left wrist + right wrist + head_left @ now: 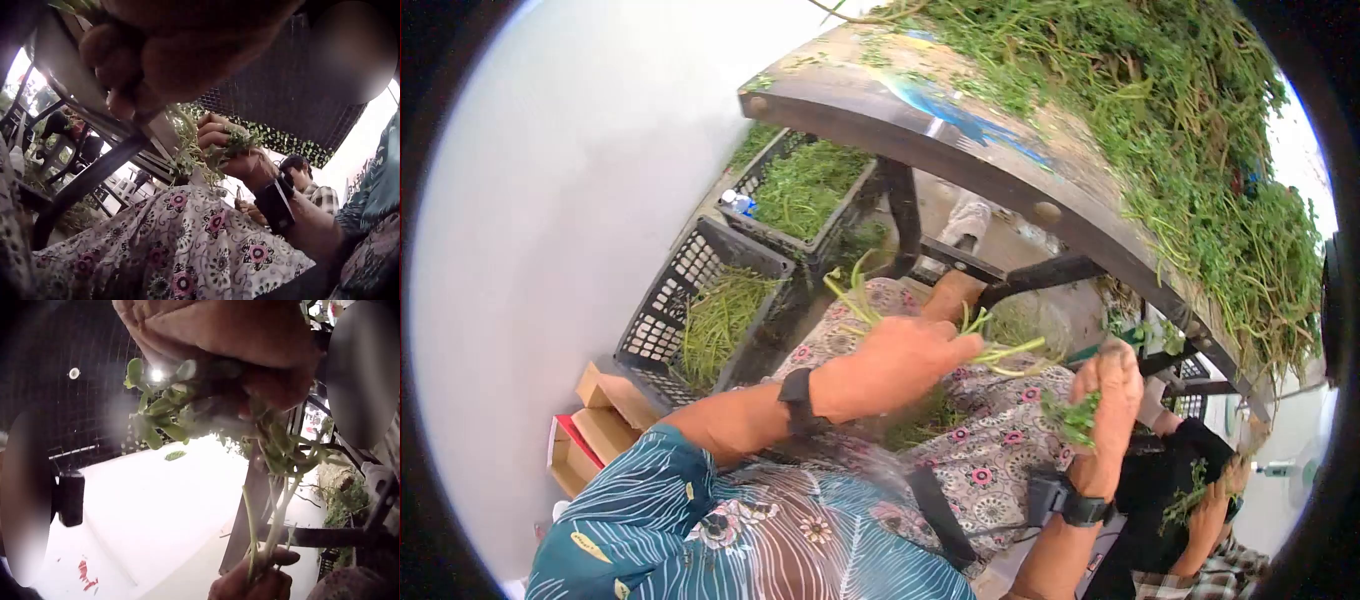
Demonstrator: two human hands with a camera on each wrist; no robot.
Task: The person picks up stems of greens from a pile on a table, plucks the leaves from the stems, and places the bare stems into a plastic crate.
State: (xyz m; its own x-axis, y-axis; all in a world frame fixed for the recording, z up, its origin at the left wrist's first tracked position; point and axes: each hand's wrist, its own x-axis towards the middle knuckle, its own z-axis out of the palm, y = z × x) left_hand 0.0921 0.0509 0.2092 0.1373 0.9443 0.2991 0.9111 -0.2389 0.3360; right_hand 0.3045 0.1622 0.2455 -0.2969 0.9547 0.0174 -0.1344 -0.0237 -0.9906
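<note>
My left hand [890, 365] grips several green stems [1010, 352] over the lap, their ends sticking out on both sides of the fist. To its right, my right hand [1108, 400] holds leafy green sprigs [1080, 418] with curled fingers. In the right wrist view, leaves [162, 415] poke out below the right hand, and stems run down to the left hand [253, 581], which pinches them. The left wrist view shows the right hand [228, 150] with leaves around its fingers.
A table [1060, 190] bears a big heap of greens [1190, 130]. Black crates stand at left, one with bare stems [725, 325], another with leafy pieces [810, 185]. A cardboard box [605, 410] lies near the wall. Another person's hand [1210, 510] holds greens at right.
</note>
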